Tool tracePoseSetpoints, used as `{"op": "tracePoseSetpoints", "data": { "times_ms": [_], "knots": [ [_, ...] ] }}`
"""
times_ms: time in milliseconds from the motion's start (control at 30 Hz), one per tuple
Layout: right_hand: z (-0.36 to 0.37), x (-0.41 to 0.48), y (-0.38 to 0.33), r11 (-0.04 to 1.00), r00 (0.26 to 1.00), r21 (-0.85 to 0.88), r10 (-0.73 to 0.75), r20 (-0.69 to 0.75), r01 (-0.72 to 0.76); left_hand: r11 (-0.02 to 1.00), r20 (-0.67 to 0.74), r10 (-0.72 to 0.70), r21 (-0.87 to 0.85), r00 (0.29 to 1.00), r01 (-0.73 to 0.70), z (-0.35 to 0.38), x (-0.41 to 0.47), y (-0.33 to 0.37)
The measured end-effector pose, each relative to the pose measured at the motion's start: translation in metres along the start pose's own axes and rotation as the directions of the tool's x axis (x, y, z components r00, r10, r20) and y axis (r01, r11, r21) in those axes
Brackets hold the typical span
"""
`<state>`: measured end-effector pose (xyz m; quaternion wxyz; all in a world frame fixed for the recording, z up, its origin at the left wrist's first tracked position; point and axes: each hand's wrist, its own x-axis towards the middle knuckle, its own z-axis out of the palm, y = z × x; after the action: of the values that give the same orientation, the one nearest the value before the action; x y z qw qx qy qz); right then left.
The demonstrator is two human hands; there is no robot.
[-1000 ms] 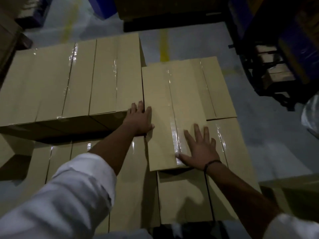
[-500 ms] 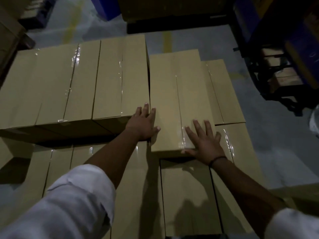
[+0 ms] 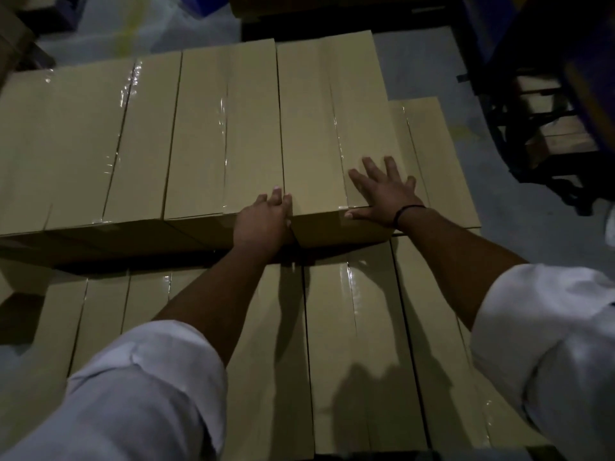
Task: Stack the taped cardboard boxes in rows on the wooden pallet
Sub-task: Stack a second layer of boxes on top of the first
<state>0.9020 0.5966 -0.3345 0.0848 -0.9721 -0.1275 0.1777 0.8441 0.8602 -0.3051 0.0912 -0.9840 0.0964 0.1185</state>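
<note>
Grey floor (image 3: 422, 68), two box tiers (image 3: 309, 128) (image 3: 352, 327), two hands (image 3: 263, 221) (image 3: 382, 191)

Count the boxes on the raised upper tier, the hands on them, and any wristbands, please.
Upper-tier boxes: 4 (the leftmost runs off the picture's edge)
Hands: 2, left hand and right hand, both on the boxes
Black wristband: 1, on the right wrist
Total: 7

left hand (image 3: 263, 221) on box (image 3: 312, 128) near edge | right hand (image 3: 387, 194) flat on top | touching neighbour box (image 3: 226, 134)
</note>
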Motion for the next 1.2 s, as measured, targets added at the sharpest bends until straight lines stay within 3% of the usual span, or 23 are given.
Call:
{"op": "tracePoseSetpoints", "data": {
  "times_ms": [667,800,867,933,967,1000,1067,1200],
  "knots": [
    [0.002,0.013,0.009,0.999,0.999,0.024,-0.037,-0.01,0.038,0.99,-0.107,-0.046,0.128,0.993,0.06,-0.007,0.004,0.009],
    [-0.003,0.013,0.011,0.991,0.999,0.127,-0.042,0.002,0.042,0.989,-0.099,-0.058,0.132,0.993,0.071,-0.004,0.005,0.007],
    [-0.007,0.012,0.015,0.939,0.98,0.343,0.104,-0.168,-0.041,0.989,-0.099,-0.068,0.126,0.993,0.081,-0.004,0.005,0.008],
    [-0.006,0.013,0.019,0.734,0.814,0.658,0.479,-0.329,-0.166,0.988,-0.1,-0.072,0.129,0.992,0.085,-0.004,0.005,0.009],
    [-0.004,0.015,0.017,0.641,0.767,0.741,0.574,-0.288,-0.202,0.988,-0.101,-0.072,0.132,0.992,0.085,-0.004,0.005,0.008],
    [-0.001,0.017,0.013,0.652,0.805,0.714,0.552,-0.216,-0.256,0.987,-0.104,-0.07,0.139,0.992,0.084,-0.005,0.004,0.008],
    [0.007,0.016,0.01,0.812,0.914,0.505,0.392,-0.103,-0.291,0.984,-0.106,-0.049,0.163,0.993,0.066,-0.006,0.005,0.009],
    [0.005,0.016,0.017,0.857,0.941,0.434,0.334,-0.054,-0.279,0.988,-0.108,-0.035,0.143,0.994,0.05,-0.005,0.007,0.011]
  ]
}}
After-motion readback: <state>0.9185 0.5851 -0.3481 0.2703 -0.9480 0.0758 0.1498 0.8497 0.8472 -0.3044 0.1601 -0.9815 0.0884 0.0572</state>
